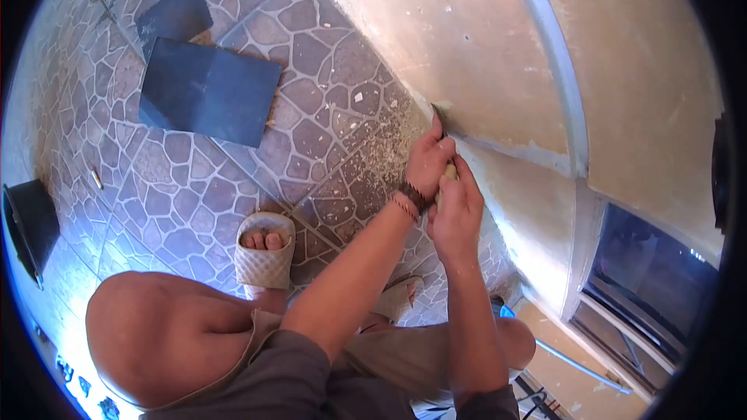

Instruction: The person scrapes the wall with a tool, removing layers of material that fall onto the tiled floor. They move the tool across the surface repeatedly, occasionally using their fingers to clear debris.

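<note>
Debris (385, 144) lies beside the work. Left hand (428, 163): at the tool's (450, 173) front; cannot tell its grip. Right hand (457, 216): fingers clenched around the tool, near the wall (498, 70). Advised: short, shallow strokes, fingertips behind the edge.

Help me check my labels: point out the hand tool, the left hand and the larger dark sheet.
Hand tool (449, 173): head view, on its pale handle.
Left hand (427, 163): head view, on the back of the hand.
Larger dark sheet (210, 93): head view, on the middle of its upper face.
</note>
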`<action>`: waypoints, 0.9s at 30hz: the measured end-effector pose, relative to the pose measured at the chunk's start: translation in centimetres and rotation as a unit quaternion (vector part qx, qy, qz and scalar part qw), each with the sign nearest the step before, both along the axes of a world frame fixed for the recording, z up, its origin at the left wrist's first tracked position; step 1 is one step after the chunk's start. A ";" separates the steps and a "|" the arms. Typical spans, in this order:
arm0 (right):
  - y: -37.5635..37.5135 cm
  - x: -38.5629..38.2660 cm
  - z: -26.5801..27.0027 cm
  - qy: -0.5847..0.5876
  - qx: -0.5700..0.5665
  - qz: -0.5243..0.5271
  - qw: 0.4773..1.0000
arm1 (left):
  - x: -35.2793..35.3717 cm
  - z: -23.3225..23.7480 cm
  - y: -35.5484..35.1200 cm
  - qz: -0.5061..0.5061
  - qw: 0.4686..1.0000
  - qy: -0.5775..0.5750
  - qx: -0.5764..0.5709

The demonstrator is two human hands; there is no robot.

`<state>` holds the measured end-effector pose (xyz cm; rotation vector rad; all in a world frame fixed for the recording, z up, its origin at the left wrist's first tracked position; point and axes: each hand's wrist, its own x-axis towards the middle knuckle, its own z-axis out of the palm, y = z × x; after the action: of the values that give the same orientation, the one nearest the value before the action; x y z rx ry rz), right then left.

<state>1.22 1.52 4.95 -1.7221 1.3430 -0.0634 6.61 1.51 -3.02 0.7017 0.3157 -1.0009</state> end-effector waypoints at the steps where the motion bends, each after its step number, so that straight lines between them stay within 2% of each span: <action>1: 0.3 -0.3 0.2 -0.003 -0.005 0.005 1.000 | 0.2 0.0 0.1 0.007 1.000 0.012 -0.026; 2: 0.6 -0.6 0.5 -0.007 -0.009 0.011 1.000 | 0.2 0.3 0.4 0.013 0.998 0.023 -0.052; 5: 0.4 1.1 5.3 -0.051 0.105 -0.074 0.990 | -1.2 1.2 -1.4 0.014 0.999 -0.039 0.024; 7: -0.6 1.5 3.5 -0.034 0.111 -0.070 0.991 | -1.2 0.4 -1.4 -0.002 0.995 -0.086 0.043; 9: -0.4 1.1 3.0 -0.039 0.098 -0.057 0.993 | -1.3 0.3 -1.4 0.023 0.999 -0.040 -0.008; 10: 0.3 0.6 3.9 -0.044 0.097 -0.066 0.992 | -0.9 0.5 -1.2 0.033 0.999 -0.020 -0.031; 11: 1.0 0.3 5.4 -0.048 0.096 -0.072 0.992 | -1.4 1.0 -0.5 -0.030 0.995 -0.090 0.029; 12: 1.1 0.4 6.0 -0.051 0.096 -0.073 0.991 | -1.0 1.0 -0.9 -0.018 0.995 -0.093 0.029; 14: -2.0 -2.0 1.0 -0.025 -0.051 0.126 0.990 | -1.7 1.3 -1.3 -0.004 0.995 -0.090 0.031; 15: -2.2 -2.1 0.7 -0.022 -0.050 0.125 0.991 | -1.4 -1.3 -1.5 -0.020 0.996 -0.087 0.004; 16: -1.9 -1.2 1.1 -0.019 -0.049 0.124 0.991 | -1.2 -0.7 -1.0 -0.007 0.998 -0.064 -0.010; 18: -0.3 1.1 2.4 -0.046 0.105 -0.060 0.992 | -0.1 0.1 -0.7 0.026 0.999 -0.027 -0.038; 19: -0.1 0.1 2.4 -0.040 0.063 -0.051 0.996 | -0.6 0.5 -0.6 -0.008 0.997 -0.073 0.020; 22: 0.0 0.8 4.1 -0.069 0.092 -0.071 0.991 | -1.9 0.7 -1.5 0.028 0.999 -0.030 0.006; 23: -0.5 0.3 2.9 -0.056 0.080 -0.046 0.994 | -0.9 -0.4 -1.7 0.044 0.991 -0.119 0.033; 24: -1.3 -0.1 0.2 -0.047 0.067 -0.021 0.996 | -0.8 -1.0 -1.0 0.020 0.994 -0.100 0.028; 25: -1.3 0.3 -0.2 -0.049 0.063 -0.019 0.997 | -0.1 -1.4 -0.4 -0.001 0.996 -0.086 0.023; 26: -1.4 0.7 -0.6 -0.051 0.059 -0.018 0.997 | 0.6 -1.8 -0.3 -0.022 0.997 -0.072 0.019; 27: -0.4 0.9 1.1 -0.056 0.065 -0.043 0.995 | 0.3 -0.6 -0.2 0.009 0.999 -0.041 -0.005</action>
<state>2.15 1.17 6.07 -1.5298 1.3102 -0.1181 6.94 1.27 -3.64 0.7279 0.2450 -0.9526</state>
